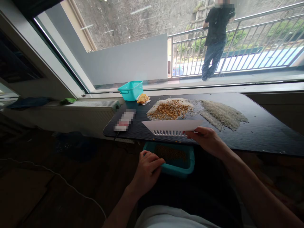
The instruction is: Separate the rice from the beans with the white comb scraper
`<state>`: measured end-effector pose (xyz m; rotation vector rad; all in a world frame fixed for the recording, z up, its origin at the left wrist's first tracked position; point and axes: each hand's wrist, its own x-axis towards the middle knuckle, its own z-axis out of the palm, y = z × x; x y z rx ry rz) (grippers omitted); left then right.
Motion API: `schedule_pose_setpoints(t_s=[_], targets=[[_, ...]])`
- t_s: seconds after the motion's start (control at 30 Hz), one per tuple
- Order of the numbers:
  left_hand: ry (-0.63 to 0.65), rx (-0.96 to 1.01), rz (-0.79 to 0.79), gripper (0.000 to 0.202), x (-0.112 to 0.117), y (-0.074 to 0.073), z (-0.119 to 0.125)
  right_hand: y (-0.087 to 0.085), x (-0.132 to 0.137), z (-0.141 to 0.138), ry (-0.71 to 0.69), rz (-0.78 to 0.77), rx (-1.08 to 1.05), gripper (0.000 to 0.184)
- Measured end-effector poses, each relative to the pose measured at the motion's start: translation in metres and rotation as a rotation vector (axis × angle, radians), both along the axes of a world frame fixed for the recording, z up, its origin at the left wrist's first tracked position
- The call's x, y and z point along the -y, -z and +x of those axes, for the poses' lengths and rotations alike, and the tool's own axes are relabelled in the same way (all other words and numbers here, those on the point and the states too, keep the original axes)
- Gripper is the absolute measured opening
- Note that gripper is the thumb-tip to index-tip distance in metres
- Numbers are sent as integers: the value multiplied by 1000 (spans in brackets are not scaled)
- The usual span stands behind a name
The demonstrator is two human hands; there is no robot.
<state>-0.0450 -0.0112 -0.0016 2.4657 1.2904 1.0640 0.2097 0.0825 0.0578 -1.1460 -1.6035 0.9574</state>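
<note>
My right hand [207, 139] pinches the right end of a white slotted scraper [172, 126], a thin sheet with a row of slots along its lower edge, held over the front of the table. Behind it lies a mixed heap of yellow beans and white grains [172, 108]. To its right is a pile of pale rice-like grains [222, 112]. My left hand [149, 166] is closed over the near left rim of a teal basin [178, 169] below the table edge. Brownish-yellow beans [171, 152] lie inside the basin, partly in shadow.
A second teal basin [131, 91] stands at the table's back left, beside yellowish crisp pieces [143, 98] on white paper. A blurred flat object [125, 120] with a cable lies at the left. Beyond the window a person [216, 34] stands at a railing. A radiator [95, 110] adjoins the table.
</note>
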Motion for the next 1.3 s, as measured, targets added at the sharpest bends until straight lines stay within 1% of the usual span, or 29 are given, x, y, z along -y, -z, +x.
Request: schedule_pose_setpoints(t_s=[0.17,0.33,0.4,0.47,0.6,0.73,0.83,0.9,0.93,1.03,1.1,1.3], targets=[[-5,-9,13,22,-1,1,0,1,-9,-7,-76,12,53,60],[-8,-15,-14,21,0,-1,0,-8,-8,-2,-154,13,88,65],[-7,-16,-29,22,0,-2,0,-11,-4,3,-140,21,96,65],[-8,-12,-40,22,1,-2,0,-10,-1,10,-75,30,111,65],[-26,4,-38,23,2,2,8,1,10,37,142,14,174,62],[-8,15,-65,24,4,6,23,11,29,62,327,-21,141,51],[-1,14,-86,26,4,8,32,10,44,67,330,-78,77,42],[-4,4,-99,27,3,8,34,8,50,69,321,-104,40,39],[-5,-1,-105,27,3,8,34,6,51,70,343,-101,29,38],[-9,-3,-117,27,3,8,33,2,46,76,460,-52,60,36],[-15,-2,-121,26,4,7,33,-1,40,80,514,-29,108,34],[-15,-3,-106,25,5,7,35,-6,28,84,528,-37,135,30]])
